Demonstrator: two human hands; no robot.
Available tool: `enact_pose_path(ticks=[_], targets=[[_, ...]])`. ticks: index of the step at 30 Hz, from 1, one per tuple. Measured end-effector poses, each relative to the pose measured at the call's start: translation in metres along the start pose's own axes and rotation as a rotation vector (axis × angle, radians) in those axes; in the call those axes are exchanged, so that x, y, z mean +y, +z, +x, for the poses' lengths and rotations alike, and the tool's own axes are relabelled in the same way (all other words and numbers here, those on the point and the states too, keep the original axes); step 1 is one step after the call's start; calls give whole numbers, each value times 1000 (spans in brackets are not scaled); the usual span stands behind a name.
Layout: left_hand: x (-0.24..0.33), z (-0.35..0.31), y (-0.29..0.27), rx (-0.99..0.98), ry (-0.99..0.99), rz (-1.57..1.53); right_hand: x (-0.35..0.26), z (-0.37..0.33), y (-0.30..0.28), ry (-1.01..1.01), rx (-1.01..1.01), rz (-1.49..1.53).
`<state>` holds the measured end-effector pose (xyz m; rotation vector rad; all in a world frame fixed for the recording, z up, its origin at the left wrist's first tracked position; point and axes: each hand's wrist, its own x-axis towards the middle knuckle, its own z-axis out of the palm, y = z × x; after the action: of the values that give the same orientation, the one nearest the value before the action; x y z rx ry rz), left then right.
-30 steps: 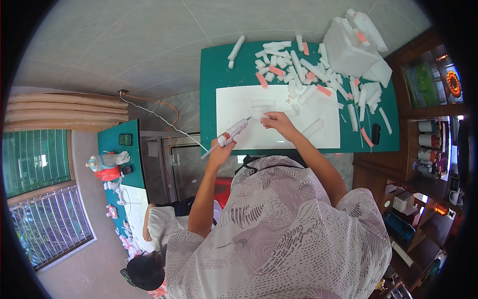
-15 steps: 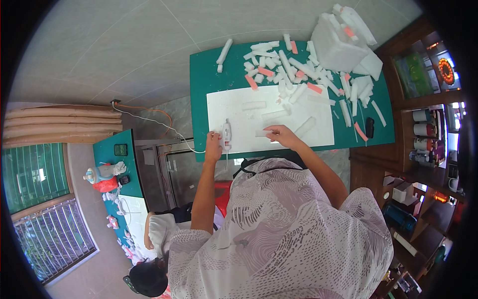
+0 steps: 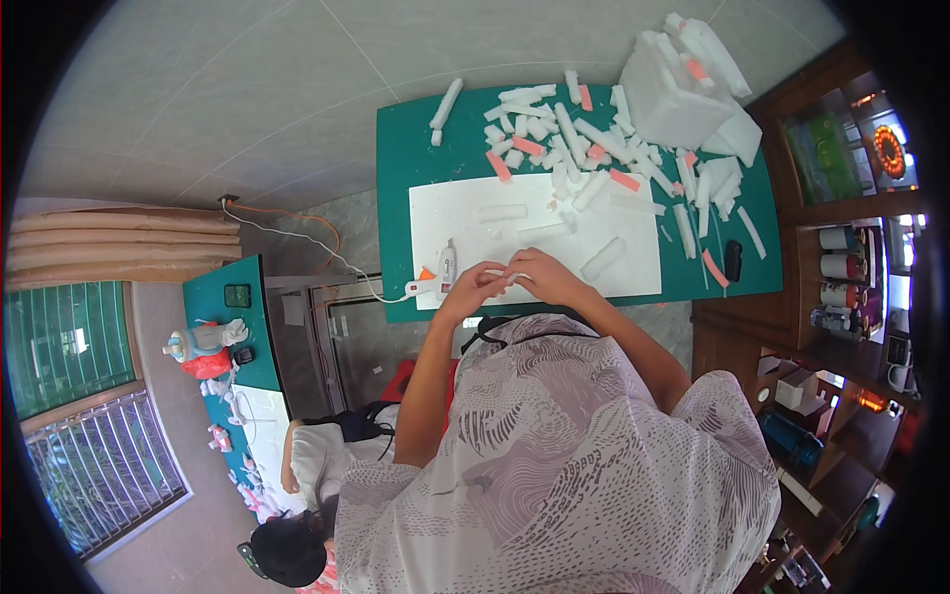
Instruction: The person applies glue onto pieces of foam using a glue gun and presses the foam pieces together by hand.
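Note:
Both my hands meet over the near edge of a white board (image 3: 450,203). A small white foam piece (image 3: 513,280) shows between my fingertips, mostly hidden by them. My left hand (image 3: 479,286) pinches its left end, and my right hand (image 3: 542,274) closes on it from the right. Just left of my left hand, a white glue gun (image 3: 448,265) with an orange trigger lies on its side, its nozzle toward the far edge. Several loose foam strips rest on the board, including one strip (image 3: 503,212) beyond my hands and another strip (image 3: 604,259) to their right.
The board lies on a green table (image 3: 396,148). White and pink foam scraps (image 3: 534,127) are heaped at the far side, beside large foam blocks (image 3: 673,94). A white cord (image 3: 327,252) runs from the wall to the glue gun. Another person (image 3: 297,544) is at lower left.
My left hand has let go of the glue gun and moved right to the foam piece. My right hand has brought that piece left and nearer to me.

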<state>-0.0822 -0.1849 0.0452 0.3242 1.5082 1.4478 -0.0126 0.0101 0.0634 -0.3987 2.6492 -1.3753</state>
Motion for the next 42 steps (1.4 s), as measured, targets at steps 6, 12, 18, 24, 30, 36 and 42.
enact_pose_path(ticks=[6, 12, 18, 24, 30, 36, 42], targets=[[-6, -6, -13, 127, -2, 74, 37, 5, -1, 249, 193, -236], [-13, -5, -19, 316, -23, -212, 78, 21, 0, 303, 121, -375], [-13, 2, -5, 436, -5, -323, 50, 21, 10, 256, 183, 488], [-7, 10, 20, 336, 71, -66, 31, 33, 1, 384, 144, 619], [11, -33, 5, 769, 215, 287, 61, 22, -2, 356, 310, 167], [138, -96, 10, 702, 468, 229, 42, 10, -24, 163, 482, -363], [105, -142, -22, 604, 259, 29, 16, 0, -50, 317, 445, -374]])
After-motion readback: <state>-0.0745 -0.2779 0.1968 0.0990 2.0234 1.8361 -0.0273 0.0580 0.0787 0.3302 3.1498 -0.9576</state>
